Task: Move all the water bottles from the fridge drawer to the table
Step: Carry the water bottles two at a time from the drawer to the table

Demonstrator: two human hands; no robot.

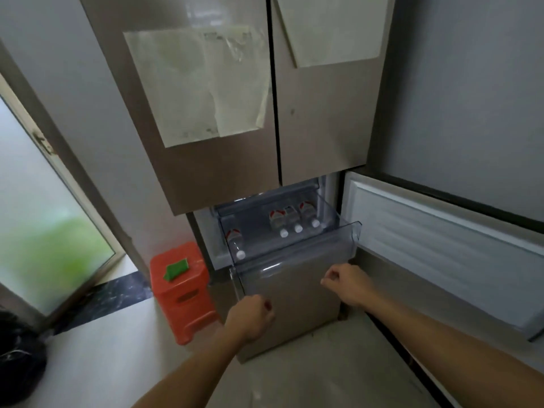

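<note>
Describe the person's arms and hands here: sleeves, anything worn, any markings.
Both forearms are bare right down to the bottom edge of the frame, and no sleeve shows. The left hand and right hand wear no gloves. No watch, bracelet or ring is visible on either wrist or on the fingers that show. No markings can be made out, though the picture is rather soft.

An orange plastic stool [182, 293] is standing on the pale floor [117, 363] between seven and eight o'clock, with a green folded thing [176, 270] lying on its top. A black bag [20, 360] is sitting at eight o'clock. A frosted glass door [44, 216] is showing a green blur at nine o'clock. Pale paper sheets [200, 89] are clinging to a brown upper door [206, 172] at eleven o'clock, and another sheet [332, 30] is hanging near one o'clock.
</note>
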